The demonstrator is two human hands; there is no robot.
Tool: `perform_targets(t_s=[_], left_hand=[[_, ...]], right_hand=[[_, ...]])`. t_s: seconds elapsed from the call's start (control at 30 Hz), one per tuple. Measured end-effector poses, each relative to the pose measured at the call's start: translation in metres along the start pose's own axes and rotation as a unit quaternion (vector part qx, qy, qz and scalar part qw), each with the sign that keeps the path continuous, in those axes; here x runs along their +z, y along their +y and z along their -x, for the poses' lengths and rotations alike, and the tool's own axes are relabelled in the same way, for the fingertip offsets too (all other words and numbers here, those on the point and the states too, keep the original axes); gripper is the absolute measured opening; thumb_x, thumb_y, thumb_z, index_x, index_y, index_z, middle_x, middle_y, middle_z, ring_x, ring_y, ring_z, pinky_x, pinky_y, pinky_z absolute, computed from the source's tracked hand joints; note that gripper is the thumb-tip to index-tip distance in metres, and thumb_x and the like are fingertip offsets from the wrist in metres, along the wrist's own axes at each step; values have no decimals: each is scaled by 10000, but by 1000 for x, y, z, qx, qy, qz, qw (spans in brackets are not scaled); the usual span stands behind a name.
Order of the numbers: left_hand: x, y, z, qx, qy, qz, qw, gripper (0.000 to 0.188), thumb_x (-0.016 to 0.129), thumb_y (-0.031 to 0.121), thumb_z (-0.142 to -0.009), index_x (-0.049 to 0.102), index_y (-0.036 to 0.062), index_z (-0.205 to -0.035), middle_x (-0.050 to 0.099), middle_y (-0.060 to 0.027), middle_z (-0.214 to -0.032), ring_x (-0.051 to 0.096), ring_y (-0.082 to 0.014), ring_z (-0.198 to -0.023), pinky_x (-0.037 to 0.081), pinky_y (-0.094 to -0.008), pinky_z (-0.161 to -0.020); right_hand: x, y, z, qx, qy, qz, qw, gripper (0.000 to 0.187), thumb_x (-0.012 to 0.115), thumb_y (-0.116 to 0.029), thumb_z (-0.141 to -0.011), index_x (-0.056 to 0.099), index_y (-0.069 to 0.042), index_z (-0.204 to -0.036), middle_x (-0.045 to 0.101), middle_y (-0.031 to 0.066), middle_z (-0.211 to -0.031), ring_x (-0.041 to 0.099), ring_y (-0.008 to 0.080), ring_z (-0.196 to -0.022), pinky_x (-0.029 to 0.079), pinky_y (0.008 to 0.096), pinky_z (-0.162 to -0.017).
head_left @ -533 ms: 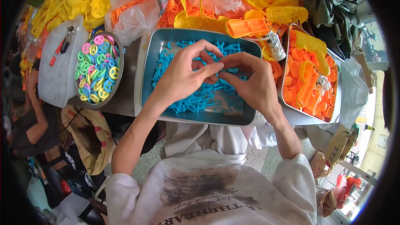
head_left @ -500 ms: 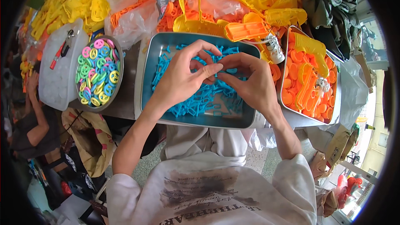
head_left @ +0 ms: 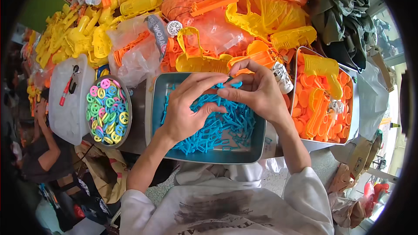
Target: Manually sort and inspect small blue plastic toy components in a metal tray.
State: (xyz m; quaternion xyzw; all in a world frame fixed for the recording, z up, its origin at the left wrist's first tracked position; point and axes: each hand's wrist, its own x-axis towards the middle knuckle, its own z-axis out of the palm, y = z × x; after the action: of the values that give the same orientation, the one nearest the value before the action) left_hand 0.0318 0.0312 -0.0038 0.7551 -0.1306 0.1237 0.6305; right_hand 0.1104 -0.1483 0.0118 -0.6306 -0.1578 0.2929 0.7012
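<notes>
Plainly slim, bright blue plastic pieces (head_left: 216,124) in one loose heap.

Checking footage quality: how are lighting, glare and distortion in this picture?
Head view throughout: black rim around the picture; the tray has bowed edges; far right washed out; highlights on the clear bag; deep shadow at lower left; left hand and right hand fairly clear.

Upper garment: a pale greyish-white top (head_left: 278,202) with a dark, smudged print (head_left: 217,206) across its front and loose sleeves (head_left: 307,189) ending near the elbows. Below, pale trousers (head_left: 217,173). Left hand (head_left: 187,109) and right hand (head_left: 261,92), bare.
</notes>
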Motion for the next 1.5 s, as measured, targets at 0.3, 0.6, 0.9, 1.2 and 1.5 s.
perform_targets(t_s=[0.3, 0.6, 0.9, 1.2, 1.5], left_hand=[[-6, -8, 0, 57, -6, -188, 981, 373, 720, -30, -780, 629, -36, -1142, 633, -148, -1136, 657, -234, -1015, 618, -320, -715], [-6, -11, 0, 111, 108, -299, 942, 483, 827, 46, -678, 661, 55, -1132, 661, -101, -1065, 660, -275, -950, 543, -350, -790], [-4, -13, 0, 108, 131, -257, 951, 336, 688, -111, -792, 694, 43, -1090, 680, -93, -991, 686, -228, -836, 561, -322, -681], [1, -16, 7, 62, 114, -141, 981, 204, 685, -104, -819, 665, -4, -996, 682, -103, -875, 689, -197, -784, 559, -282, -674], [-15, -10, 3, -187, 17, 137, 973, 126, 647, 60, -934, 626, -45, -1000, 674, -94, -923, 715, -201, -860, 581, -280, -747]], right_hand=[[7, 1, 3, -25, -4, 48, 999, 421, 782, -24, -814, 506, -24, -1132, 700, 95, -974, 687, 132, -909, 538, 252, -767], [12, 17, 5, -38, -2, -29, 999, 490, 733, -39, -868, 458, -6, -1273, 703, 116, -973, 685, 146, -911, 551, 263, -795], [16, 28, 7, -122, 72, 8, 990, 456, 717, -12, -871, 519, 10, -1281, 698, 133, -1012, 683, 141, -899, 558, 267, -819], [10, 30, 11, -235, 112, 328, 908, 213, 758, -25, -799, 708, 12, -1002, 702, 121, -823, 678, 187, -691, 516, 279, -623], [6, 28, 10, -247, 57, 317, 914, 145, 671, 48, -806, 692, 37, -949, 627, 138, -734, 607, 243, -608, 457, 323, -549]])
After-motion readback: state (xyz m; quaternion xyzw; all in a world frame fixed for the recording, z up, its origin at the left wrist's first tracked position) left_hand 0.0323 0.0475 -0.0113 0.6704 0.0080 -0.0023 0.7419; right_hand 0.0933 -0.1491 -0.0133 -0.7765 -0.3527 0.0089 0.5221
